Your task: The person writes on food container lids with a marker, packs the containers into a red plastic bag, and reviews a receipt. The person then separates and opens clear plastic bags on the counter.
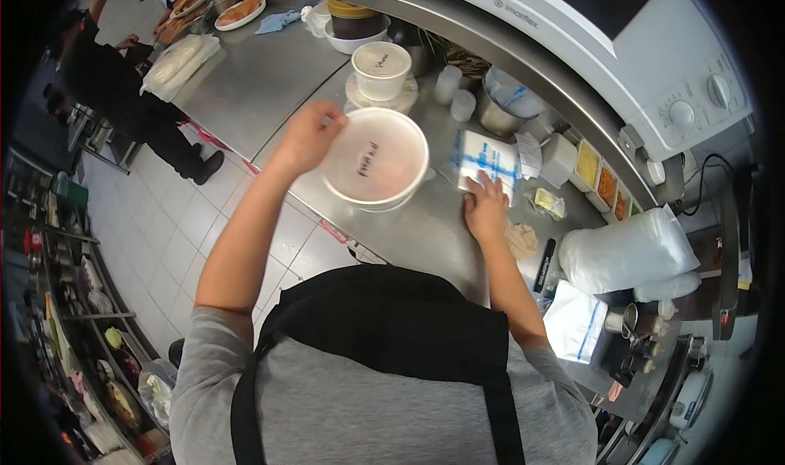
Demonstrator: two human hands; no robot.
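Note:
My left hand (312, 136) is at the upper left rim of a large round white tub (378, 156), its fingers curled in near the edge of the lid. The tub's lid carries dark handwriting. My right hand (488, 205) rests with fingers apart on the lower edge of a flat white packet with blue print (488, 158). Behind the large tub, a smaller lidded white tub (382, 60) stands on a pale round stack. A crumpled beige cloth (522, 240) lies beside my right wrist.
A white microwave (679, 73) overhangs the right side. Food trays (606, 185), a metal pot (500, 109), clear cups (463, 105), a black marker (545, 266) and a plastic roll (625, 251) surround the steel counter (245, 89). People (106, 89) stand at the far left.

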